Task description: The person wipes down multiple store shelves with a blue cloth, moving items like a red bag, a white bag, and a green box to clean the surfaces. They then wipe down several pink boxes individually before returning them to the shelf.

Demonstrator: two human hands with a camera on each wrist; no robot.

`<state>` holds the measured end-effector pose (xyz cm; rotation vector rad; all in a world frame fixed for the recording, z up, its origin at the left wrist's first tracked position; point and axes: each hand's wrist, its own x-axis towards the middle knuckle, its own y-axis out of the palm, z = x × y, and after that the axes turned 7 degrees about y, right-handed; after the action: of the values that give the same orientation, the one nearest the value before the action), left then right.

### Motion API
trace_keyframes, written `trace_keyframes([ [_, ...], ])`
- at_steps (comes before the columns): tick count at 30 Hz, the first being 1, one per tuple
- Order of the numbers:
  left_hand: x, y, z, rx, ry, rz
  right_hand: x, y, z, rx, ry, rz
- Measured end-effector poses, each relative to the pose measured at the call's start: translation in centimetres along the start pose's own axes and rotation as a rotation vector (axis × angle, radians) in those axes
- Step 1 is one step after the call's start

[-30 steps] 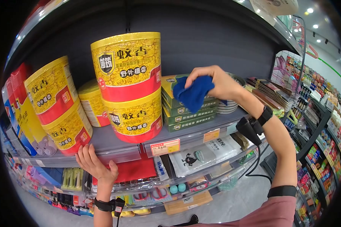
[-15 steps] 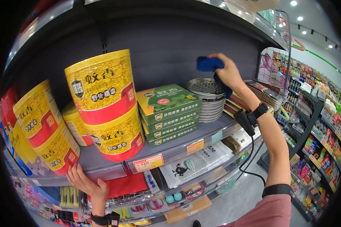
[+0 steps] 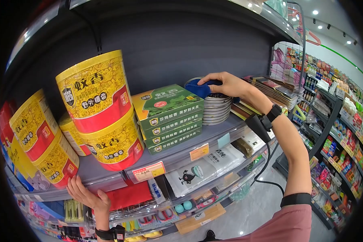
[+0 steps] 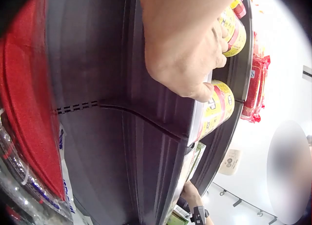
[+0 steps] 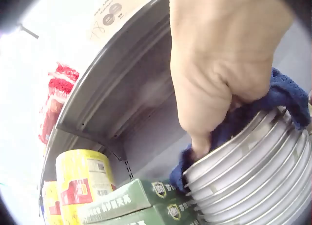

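My right hand (image 3: pixel 229 86) holds a dark blue cloth (image 3: pixel 197 88) on top of a stack of round metal tins (image 3: pixel 216 113). In the right wrist view the cloth (image 5: pixel 287 91) drapes over the top tin's rim, with the thumb pressing it at the near side. Green mosquito-coil boxes (image 3: pixel 171 125) are stacked just left of the tins. My left hand (image 3: pixel 86 197) rests at the shelf's front edge with fingers extended, close below a yellow and red tub (image 3: pixel 56 167). From the left wrist view, that hand (image 4: pixel 183 59) lies along the shelf lip.
Two large yellow tubs (image 3: pixel 109 139) stand stacked between the hands' areas. Flat booklet-like packs (image 3: pixel 270 90) lie right of the tins. Price tags (image 3: pixel 149 171) line the shelf edge. A lower shelf holds a red item (image 3: pixel 129 197) and white packs (image 3: pixel 189 177).
The right hand lifted the cloth from the green boxes, moved right, and came down onto the tins. The left hand stays at the shelf edge while the view shifts right.
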<state>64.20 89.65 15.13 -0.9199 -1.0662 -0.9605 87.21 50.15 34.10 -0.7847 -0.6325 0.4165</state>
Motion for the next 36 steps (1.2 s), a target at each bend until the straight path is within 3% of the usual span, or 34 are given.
trace_keyframes([
  [4,0.0,0.0,0.0,0.007,-0.002,0.002,1.1,0.3,-1.0,-0.093,-0.006,-0.114],
  [6,-0.1,0.0,0.2,0.006,0.0,0.004,1.9,0.2,-1.3,0.067,-0.041,-0.313],
  [7,-0.2,0.1,0.2,0.01,-0.001,0.002,2.3,-0.3,-1.4,0.068,-0.045,-0.313],
  [9,-0.2,0.0,0.3,-0.002,0.0,0.01,2.9,-1.3,-1.1,0.15,-0.032,-0.572],
  [11,-0.2,0.0,0.3,-0.003,0.0,0.005,2.8,-1.8,-0.5,0.158,-0.032,-0.612],
  [13,-0.1,0.0,0.2,-0.006,-0.003,0.0,2.2,-2.1,0.5,0.09,0.076,-0.857],
  [14,-0.1,0.0,0.2,-0.008,0.0,-0.003,2.5,-2.3,0.0,0.053,0.031,-0.972],
  [15,-0.1,0.0,0.2,-0.009,0.002,-0.004,2.4,-2.5,-0.5,0.052,0.028,-0.968],
  [17,-0.1,0.1,0.3,-0.011,-0.001,0.001,2.3,-2.6,-1.2,0.189,-0.085,-1.259],
  [18,-0.2,0.2,0.3,-0.016,0.0,0.004,1.8,-2.5,-0.4,0.152,-0.117,-1.299],
  [21,-0.1,0.3,0.4,-0.03,0.002,-0.013,-1.1,-1.4,1.8,0.347,-0.047,-1.234],
  [24,-0.3,0.3,0.5,-0.028,-0.018,-0.006,-4.7,0.8,5.8,0.524,-0.13,-1.114],
  [27,-0.3,0.0,0.4,-0.038,-0.046,0.033,-5.8,1.7,8.4,0.539,-0.333,-1.087],
  [29,-0.3,-0.1,0.3,-0.046,-0.054,0.033,-5.3,1.1,9.5,0.147,-0.719,-1.163],
  [33,-0.2,-0.7,0.4,-0.083,-0.066,0.08,-1.6,-1.8,14.2,-0.088,-1.001,-1.176],
  [35,-0.2,-0.8,0.5,-0.104,-0.066,0.072,0.7,-2.6,15.6,-0.14,-0.984,-1.257],
  [36,-0.3,-0.9,0.6,-0.118,-0.065,0.103,1.1,-1.9,17.3,-0.179,-0.888,-1.285],
])
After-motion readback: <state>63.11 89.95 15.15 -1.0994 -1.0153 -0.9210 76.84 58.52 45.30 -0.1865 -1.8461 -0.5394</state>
